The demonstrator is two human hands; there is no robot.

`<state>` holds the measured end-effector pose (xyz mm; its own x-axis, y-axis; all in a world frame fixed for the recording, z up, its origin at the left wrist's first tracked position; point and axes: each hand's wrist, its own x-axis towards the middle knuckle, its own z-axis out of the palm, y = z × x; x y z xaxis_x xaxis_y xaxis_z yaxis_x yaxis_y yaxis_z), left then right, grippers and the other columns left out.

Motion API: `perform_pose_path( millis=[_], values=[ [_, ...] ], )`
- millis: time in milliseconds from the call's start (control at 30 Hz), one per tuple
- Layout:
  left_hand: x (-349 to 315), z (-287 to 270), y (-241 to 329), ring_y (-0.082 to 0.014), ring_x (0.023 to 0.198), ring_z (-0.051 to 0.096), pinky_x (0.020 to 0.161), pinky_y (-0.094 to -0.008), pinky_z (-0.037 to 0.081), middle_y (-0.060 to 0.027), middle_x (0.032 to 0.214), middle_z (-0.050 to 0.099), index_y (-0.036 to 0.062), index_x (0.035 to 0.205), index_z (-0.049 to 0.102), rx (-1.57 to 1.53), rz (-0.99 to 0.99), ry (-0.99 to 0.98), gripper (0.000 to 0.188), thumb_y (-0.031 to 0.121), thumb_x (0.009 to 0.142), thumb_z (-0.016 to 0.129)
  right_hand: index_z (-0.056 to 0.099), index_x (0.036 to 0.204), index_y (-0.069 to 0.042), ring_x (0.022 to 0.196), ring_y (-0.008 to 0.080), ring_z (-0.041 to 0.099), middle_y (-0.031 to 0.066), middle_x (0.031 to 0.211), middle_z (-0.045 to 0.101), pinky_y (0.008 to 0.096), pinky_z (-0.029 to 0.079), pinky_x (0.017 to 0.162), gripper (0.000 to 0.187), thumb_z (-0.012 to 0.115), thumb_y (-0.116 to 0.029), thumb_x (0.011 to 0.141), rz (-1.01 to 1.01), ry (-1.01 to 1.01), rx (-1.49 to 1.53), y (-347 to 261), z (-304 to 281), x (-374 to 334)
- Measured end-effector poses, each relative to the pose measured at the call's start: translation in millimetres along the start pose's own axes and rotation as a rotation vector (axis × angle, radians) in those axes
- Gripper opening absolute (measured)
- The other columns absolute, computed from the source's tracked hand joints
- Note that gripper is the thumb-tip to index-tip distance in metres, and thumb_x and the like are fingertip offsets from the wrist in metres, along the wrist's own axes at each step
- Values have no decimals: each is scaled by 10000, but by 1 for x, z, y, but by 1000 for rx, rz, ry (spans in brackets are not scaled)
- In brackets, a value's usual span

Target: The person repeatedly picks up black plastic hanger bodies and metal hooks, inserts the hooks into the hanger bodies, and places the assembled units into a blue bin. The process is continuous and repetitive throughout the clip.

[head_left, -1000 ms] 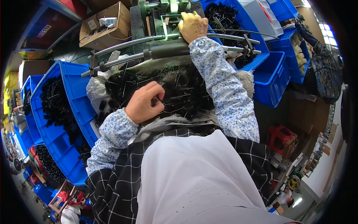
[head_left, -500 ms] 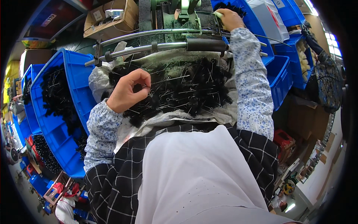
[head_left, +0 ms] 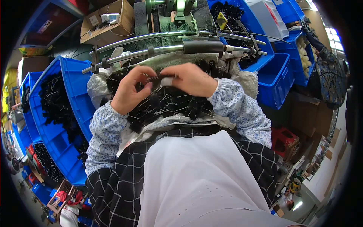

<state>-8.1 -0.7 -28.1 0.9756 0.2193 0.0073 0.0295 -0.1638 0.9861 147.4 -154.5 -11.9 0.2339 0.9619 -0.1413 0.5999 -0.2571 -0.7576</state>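
Observation:
In front of my chest, both hands meet over a heap of black-bristled wire brushes [head_left: 181, 103]. My left hand [head_left: 128, 90] is closed in a pinch on a small twisted-wire brush [head_left: 154, 78]. From the other side, my right hand [head_left: 193, 80] is closed round that brush too, with a white covering on one fingertip. Its fingers hide most of the brush. The heap lies on pale woven sacking [head_left: 159, 123] over my lap, with bare wire loops and stems poking out. Just beyond my hands runs a metal rail [head_left: 140, 53] carrying a black roller [head_left: 203, 46].
Behind the rails stands a greenish machine [head_left: 181, 17]. A blue tub [head_left: 77, 79] of black brushes is at my left, and another blue tub [head_left: 261, 34] with brushes is at the far right. An open cardboard box [head_left: 90, 36] sits at the back left.
My right hand has come back from the far right tub to meet my left hand at the brush. The left hand has stayed near its place, its brush now mostly covered.

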Motion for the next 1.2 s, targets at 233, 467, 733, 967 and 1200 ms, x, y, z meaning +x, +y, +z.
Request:
perform_pose_path(
  millis=[233, 467, 733, 967, 1200],
  values=[
    [-45, 18, -21, -105, 784, 531, 715, -235, 451, -90, 1002, 531, 61, 1275, 293, -415, -334, -130, 532, -39, 815, 541, 648, 1001, -161, 792, 242, 611, 49, 834, 637, 376, 496, 710, 204, 561, -227, 829, 216, 699, -839, 124, -71, 56],
    [-84, 43, -18, -96, 850, 554, 771, -226, 426, -60, 916, 586, 36, 1209, 365, -459, -478, -288, 389, 60, 868, 551, 667, 964, -161, 808, 225, 619, 56, 821, 642, 365, 503, 724, 189, 593, -190, 792, 162, 673, -874, 134, -78, 72],
    [-75, 35, -15, -135, 766, 587, 716, -265, 476, -86, 841, 605, 17, 1142, 405, -498, -476, -192, 230, 97, 931, 450, 663, 1010, -190, 831, 216, 570, 19, 860, 635, 345, 450, 803, 213, 561, -241, 830, 116, 647, -863, 157, -82, 85],
    [-53, 12, 10, -85, 453, 456, 390, -196, 344, -60, 692, 530, 73, 1114, 430, -372, -579, 0, 241, 247, 958, 371, 571, 1145, -119, 1010, 232, 520, 69, 1056, 582, 413, 384, 855, 429, 618, -336, 778, 368, 610, -866, 144, -86, 67],
    [-44, -9, 14, -103, 598, 456, 523, -234, 379, -54, 720, 513, 22, 980, 442, 75, -416, -46, 189, 146, 837, 439, 627, 987, -91, 933, 256, 586, 87, 907, 645, 424, 430, 769, 287, 589, -230, 739, 183, 770, -775, 147, -64, 79]
  ],
)
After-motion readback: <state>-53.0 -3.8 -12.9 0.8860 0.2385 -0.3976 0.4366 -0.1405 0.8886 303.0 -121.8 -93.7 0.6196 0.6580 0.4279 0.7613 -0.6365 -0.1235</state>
